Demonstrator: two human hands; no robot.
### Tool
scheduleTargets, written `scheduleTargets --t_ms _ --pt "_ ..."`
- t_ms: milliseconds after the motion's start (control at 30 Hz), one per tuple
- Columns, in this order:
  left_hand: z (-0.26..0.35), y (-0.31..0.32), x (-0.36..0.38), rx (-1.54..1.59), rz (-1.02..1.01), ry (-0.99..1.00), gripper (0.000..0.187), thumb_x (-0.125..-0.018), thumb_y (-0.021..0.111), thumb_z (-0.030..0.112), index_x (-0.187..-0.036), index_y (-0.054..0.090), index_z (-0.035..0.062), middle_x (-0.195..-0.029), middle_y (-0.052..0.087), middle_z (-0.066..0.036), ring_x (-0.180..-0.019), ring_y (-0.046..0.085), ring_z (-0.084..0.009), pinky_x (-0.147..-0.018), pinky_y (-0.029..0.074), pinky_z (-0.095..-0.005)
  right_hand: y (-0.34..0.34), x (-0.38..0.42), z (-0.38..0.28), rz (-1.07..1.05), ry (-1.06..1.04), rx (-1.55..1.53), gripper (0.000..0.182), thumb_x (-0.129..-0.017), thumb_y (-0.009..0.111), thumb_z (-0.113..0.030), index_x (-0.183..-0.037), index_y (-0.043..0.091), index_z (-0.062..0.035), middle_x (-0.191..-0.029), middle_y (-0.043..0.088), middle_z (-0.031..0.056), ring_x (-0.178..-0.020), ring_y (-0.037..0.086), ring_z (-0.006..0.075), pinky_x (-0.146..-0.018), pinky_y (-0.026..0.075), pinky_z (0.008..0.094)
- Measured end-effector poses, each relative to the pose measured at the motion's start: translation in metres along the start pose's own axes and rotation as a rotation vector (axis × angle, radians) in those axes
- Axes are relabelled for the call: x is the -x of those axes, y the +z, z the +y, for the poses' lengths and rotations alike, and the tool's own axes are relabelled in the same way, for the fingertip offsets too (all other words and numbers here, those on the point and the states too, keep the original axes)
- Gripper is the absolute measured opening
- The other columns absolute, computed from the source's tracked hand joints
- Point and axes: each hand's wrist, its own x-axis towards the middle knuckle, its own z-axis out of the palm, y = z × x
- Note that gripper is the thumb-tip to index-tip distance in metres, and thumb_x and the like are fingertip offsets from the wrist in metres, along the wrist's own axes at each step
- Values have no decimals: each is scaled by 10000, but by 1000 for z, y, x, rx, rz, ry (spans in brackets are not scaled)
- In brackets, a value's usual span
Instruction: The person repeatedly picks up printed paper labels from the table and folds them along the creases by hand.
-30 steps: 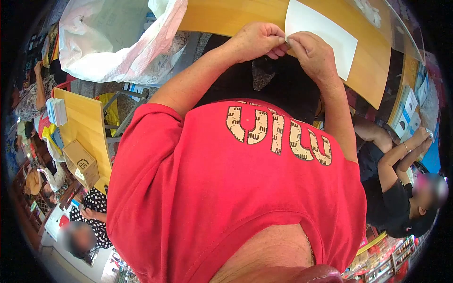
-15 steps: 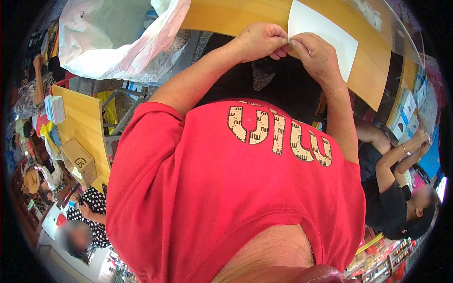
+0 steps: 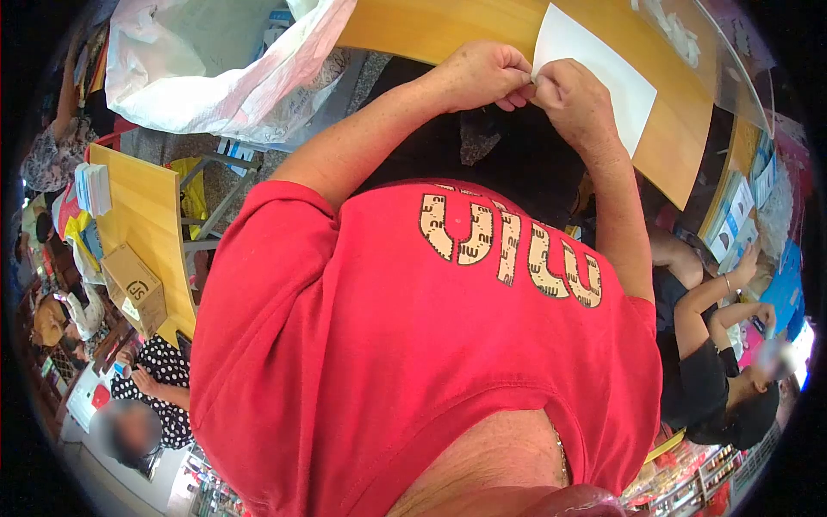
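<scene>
My left hand (image 3: 484, 77) and my right hand (image 3: 575, 102) meet at the near edge of the wooden table, fingertips pinched together. Between them is something small and pale, too tiny to name. Just beyond my right hand lies a sheet of white paper (image 3: 607, 73), partly covered by that hand. My fingers are curled inward, and the thumbs hide most of what they grip.
A large white plastic sack (image 3: 224, 108) stands open at the left. Beyond my hands stretches the wooden tabletop (image 3: 405, 30). At the right are a clear panel (image 3: 732, 69), stacked printed packs (image 3: 732, 215) and a seated person in black (image 3: 702, 379). A cardboard box (image 3: 133, 289) sits on the left table.
My two hands have drawn slightly closer, and my right fingers curl in more. The co-worker at the right has shifted their arms. The whole view has moved a little.
</scene>
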Motion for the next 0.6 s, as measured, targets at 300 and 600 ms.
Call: scheduleTargets --t_ms 300,600 --pt "0 2 1 -31 7 10 176 -850 457 137 -910 545 -4 -796 595 -63 -717 584 -113 -658 492 -229 -5 1 -2 -47 -64 9 127 -743 463 -119 -682 522 -25 -692 537 115 -685 534 276 -635 436 362" --pt "-1 1 0 -68 17 17 179 -847 456 134 -913 545 -7 -791 596 -61 -704 583 -108 -647 492 -225 -6 -3 -6 -88 14 24 107 -710 470 -112 -685 521 -22 -695 537 119 -695 533 279 -640 432 369"
